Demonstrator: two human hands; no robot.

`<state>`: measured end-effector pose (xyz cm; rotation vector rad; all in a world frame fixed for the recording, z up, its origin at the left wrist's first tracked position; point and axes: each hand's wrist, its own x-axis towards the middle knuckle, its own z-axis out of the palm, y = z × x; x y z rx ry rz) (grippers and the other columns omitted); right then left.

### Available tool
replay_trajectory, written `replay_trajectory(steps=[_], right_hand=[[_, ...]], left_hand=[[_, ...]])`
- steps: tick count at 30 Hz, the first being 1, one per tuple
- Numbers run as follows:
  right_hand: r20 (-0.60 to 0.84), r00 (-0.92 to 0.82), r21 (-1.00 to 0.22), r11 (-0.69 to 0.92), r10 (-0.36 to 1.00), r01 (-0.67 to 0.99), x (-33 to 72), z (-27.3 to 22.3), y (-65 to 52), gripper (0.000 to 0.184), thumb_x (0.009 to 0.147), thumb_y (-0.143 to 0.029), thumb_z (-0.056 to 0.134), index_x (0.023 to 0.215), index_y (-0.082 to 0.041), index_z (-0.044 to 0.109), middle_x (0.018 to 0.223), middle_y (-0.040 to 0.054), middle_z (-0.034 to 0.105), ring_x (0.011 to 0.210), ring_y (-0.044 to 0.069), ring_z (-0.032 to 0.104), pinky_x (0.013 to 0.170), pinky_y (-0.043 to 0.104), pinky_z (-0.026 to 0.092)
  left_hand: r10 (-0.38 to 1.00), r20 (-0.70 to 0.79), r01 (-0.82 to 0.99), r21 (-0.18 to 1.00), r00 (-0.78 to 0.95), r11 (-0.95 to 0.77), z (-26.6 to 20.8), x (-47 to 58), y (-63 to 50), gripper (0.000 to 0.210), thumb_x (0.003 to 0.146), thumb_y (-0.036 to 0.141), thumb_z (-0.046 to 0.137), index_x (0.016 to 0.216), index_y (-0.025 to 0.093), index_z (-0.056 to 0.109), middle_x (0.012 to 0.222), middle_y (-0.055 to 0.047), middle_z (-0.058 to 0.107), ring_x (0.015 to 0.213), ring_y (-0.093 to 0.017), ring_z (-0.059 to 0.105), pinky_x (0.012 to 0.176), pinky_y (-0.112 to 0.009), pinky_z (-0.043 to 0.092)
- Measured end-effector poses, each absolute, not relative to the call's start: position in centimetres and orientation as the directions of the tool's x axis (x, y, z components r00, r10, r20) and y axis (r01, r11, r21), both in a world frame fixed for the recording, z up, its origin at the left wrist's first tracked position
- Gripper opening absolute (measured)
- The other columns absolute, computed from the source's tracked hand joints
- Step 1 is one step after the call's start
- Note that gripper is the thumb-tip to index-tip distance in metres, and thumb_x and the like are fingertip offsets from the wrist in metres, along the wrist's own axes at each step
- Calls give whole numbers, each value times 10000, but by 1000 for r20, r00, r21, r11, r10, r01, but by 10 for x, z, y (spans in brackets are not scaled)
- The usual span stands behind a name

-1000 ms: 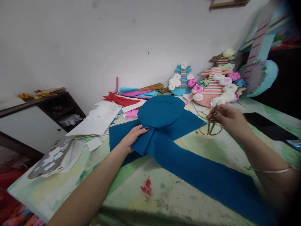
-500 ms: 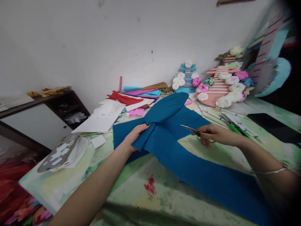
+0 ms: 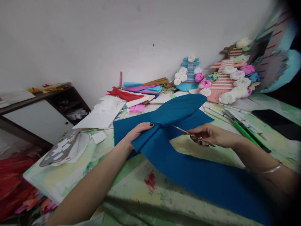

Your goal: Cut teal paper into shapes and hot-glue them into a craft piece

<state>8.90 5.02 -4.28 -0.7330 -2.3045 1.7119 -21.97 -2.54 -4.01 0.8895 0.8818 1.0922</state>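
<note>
Layout of my bench [image 3: 131, 196]. Centre: the sheet [image 3: 202, 174], gripped at its left by my left fingers [image 3: 143, 126], one strip running to the near right. Right of centre: my right fingers [image 3: 197, 129] around the scissors [image 3: 181, 130], blades pointing left to the sheet. Farther right: the cutter [image 3: 249, 135], then the phone [image 3: 277, 124]. Behind: folded papers [image 3: 152, 82]; to their right, model lutes [image 3: 223, 78]. Left: the phone case [image 3: 60, 149]; beyond the bench, the cabinet [image 3: 37, 122].
</note>
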Motion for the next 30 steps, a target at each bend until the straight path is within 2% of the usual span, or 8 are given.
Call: replay_trajectory(steps=[4,8,13,17,20,23,26,30], right_hand=[[-37,-838,-981,141,544,135,81,-48,53,544,658,-430,759,1102,-124,690,720,22,544,595,101,451,492,202,356],[-106,-853,-979,97,510,180,81,-47,53,554,640,-375,783,1109,-93,696,638,29,586,543,101,466,467,200,365],[-101,-872,-980,101,478,169,73,-47,48,460,642,-307,786,1059,-123,724,711,43,664,514,76,468,458,175,361],[-47,-880,-994,68,473,89,66,-46,42,398,587,-269,811,972,-182,758,843,58,711,600,101,509,486,171,383],[-29,-865,-998,39,500,56,64,-42,37,351,528,-241,834,873,-230,772,834,31,719,679,129,534,549,187,413],[-40,-865,-995,56,500,78,62,-35,32,141,522,-279,829,603,-212,734,637,-8,663,692,144,530,611,212,433],[-52,-874,-983,131,483,131,61,-27,29,237,583,-345,781,458,-191,652,470,-17,527,706,168,530,640,232,443],[-113,-864,-930,255,490,266,62,-22,28,333,613,-457,718,450,-180,632,476,-12,508,624,149,494,575,236,439]], left_hand=[[963,-148,-334,916,227,220,-39,-217,-28,92,746,170,652,795,104,693,724,-65,711,636,-166,665,639,-234,528],[955,-153,-328,915,253,234,-37,-214,-30,92,739,179,655,784,106,689,706,-66,710,625,-174,666,640,-249,530],[927,-158,-291,920,340,263,-39,-212,-29,192,740,199,653,895,96,701,841,-107,732,784,-235,699,746,-290,538],[900,-167,-278,914,403,294,-41,-208,-31,215,731,198,656,917,97,696,888,-132,731,877,-276,696,786,-329,540],[889,-176,-285,906,423,314,-41,-204,-33,251,723,190,655,952,94,687,934,-150,726,901,-290,692,772,-339,547],[886,-183,-288,901,426,325,-41,-202,-34,274,725,188,646,981,95,682,953,-152,726,910,-288,690,764,-335,550],[882,-183,-291,898,433,329,-41,-202,-34,264,737,185,641,982,95,684,945,-145,728,910,-280,691,767,-324,551],[861,-181,-297,888,475,351,-42,-205,-33,259,756,183,649,993,81,680,962,-148,724,899,-266,694,797,-326,545]])
